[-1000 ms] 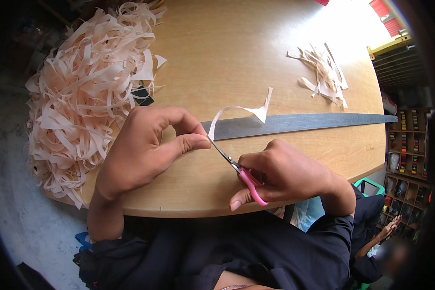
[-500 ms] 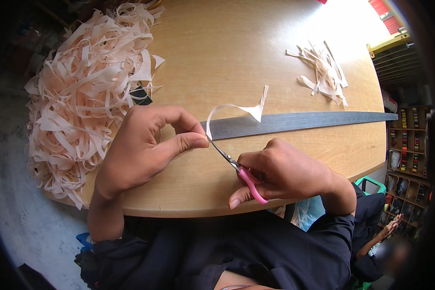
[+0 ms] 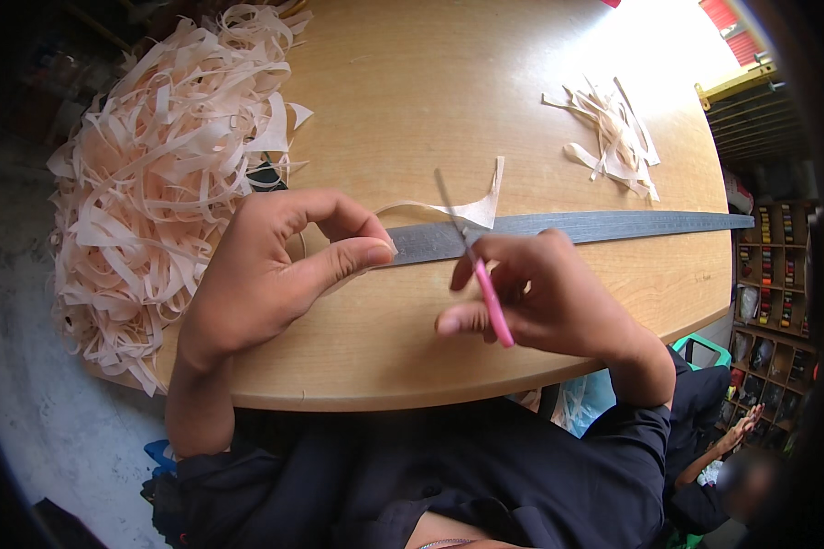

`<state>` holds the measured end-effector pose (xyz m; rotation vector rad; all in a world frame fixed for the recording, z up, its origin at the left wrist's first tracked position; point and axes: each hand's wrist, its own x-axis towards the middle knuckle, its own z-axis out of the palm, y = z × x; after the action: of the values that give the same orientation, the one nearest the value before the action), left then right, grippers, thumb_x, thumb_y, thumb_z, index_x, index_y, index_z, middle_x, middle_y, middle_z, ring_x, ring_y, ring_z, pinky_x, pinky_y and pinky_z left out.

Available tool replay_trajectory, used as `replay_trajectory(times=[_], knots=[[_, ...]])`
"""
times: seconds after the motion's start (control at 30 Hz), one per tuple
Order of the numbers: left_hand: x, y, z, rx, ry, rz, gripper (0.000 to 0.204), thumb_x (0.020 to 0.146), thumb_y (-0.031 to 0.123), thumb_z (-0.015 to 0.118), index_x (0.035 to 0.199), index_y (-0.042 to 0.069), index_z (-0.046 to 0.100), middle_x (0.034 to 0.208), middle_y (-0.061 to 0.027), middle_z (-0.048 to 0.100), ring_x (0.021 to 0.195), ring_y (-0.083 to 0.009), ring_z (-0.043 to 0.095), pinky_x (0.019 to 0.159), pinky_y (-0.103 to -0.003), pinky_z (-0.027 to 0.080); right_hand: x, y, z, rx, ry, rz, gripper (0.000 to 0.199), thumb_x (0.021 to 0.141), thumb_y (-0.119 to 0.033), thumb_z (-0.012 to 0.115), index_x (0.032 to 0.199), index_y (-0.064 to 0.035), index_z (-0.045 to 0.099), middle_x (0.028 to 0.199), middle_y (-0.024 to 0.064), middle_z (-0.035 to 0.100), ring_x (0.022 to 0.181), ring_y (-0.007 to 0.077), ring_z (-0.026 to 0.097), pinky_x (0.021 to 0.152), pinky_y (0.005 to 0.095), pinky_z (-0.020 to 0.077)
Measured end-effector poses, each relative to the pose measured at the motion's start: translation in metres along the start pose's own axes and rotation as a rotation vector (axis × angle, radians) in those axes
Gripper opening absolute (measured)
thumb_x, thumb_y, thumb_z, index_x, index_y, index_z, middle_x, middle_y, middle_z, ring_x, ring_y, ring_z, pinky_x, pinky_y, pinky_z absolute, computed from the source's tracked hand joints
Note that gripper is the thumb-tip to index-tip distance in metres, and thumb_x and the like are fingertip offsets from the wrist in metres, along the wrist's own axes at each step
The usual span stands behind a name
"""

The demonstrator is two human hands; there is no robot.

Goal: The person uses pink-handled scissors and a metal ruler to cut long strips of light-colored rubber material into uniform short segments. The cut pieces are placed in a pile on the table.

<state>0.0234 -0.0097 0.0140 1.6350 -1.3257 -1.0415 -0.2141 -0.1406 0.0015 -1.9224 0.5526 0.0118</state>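
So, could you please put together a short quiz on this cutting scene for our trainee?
1. True or false: the right hand holds pink-handled scissors.
2. What does the left hand pinch? A) the grey ruler B) a pale strip C) a pencil
3. On which side of the round table does the big heap of strips lie?

Key: 1 true; 2 B; 3 the person's left. A long grey ruler lies flat across the table.

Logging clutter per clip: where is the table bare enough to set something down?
Bare wood lies between the big strip pile and the small pile, above the ruler. A thinner band runs below the ruler at right. The left side is crowded, and both hands fill the near middle.
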Motion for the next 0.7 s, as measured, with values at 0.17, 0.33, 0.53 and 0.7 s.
replay_trajectory(times=[0.17, 0.33, 0.53, 0.7], knots=[[0.000, 0.000, 0.001, -0.085, -0.046, -0.010, 0.012, 0.096, 0.009, 0.078, 0.101, -0.001, 0.077, 0.091, -0.0054, 0.076, 0.088, -0.0093, 0.067, 0.083, -0.026, 0.053, 0.008, 0.008, 0.004, -0.374, 0.409, -0.099, 0.040, 0.092, -0.019, 0.085, 0.124, -0.0016, 0.069, 0.060, 0.0112, 0.063, 0.049, 0.0133, 0.061, 0.050, 0.0285, 0.0441], [-0.001, -0.002, 0.004, -0.062, -0.008, 0.075, 0.011, 0.096, 0.008, 0.077, 0.102, -0.001, 0.076, 0.092, -0.0048, 0.076, 0.088, -0.0100, 0.067, 0.084, -0.026, 0.053, 0.014, 0.021, 0.000, -0.556, 0.437, -0.171, 0.017, 0.090, -0.018, 0.081, 0.101, -0.0056, 0.076, 0.059, 0.0134, 0.063, 0.050, 0.0258, 0.063, 0.052, 0.0371, 0.0477], [0.001, -0.004, 0.003, 0.021, 0.143, 0.139, 0.008, 0.096, 0.006, 0.075, 0.099, -0.001, 0.072, 0.088, -0.0033, 0.073, 0.083, -0.0096, 0.066, 0.082, -0.026, 0.052, 0.015, 0.026, -0.009, -0.600, 0.516, -0.182, 0.009, 0.090, -0.016, 0.076, 0.086, -0.0082, 0.073, 0.062, 0.0118, 0.067, 0.056, 0.0302, 0.069, 0.056, 0.0390, 0.0538], [0.003, -0.007, 0.010, -0.010, 0.265, 0.180, 0.007, 0.097, 0.006, 0.073, 0.100, 0.000, 0.071, 0.088, -0.0025, 0.071, 0.082, -0.0097, 0.064, 0.082, -0.026, 0.052, 0.015, 0.041, -0.055, -0.425, 0.806, -0.110, 0.016, 0.095, -0.022, 0.078, 0.095, -0.0055, 0.078, 0.070, 0.0085, 0.076, 0.059, 0.0134, 0.073, 0.052, 0.0287, 0.0549]])
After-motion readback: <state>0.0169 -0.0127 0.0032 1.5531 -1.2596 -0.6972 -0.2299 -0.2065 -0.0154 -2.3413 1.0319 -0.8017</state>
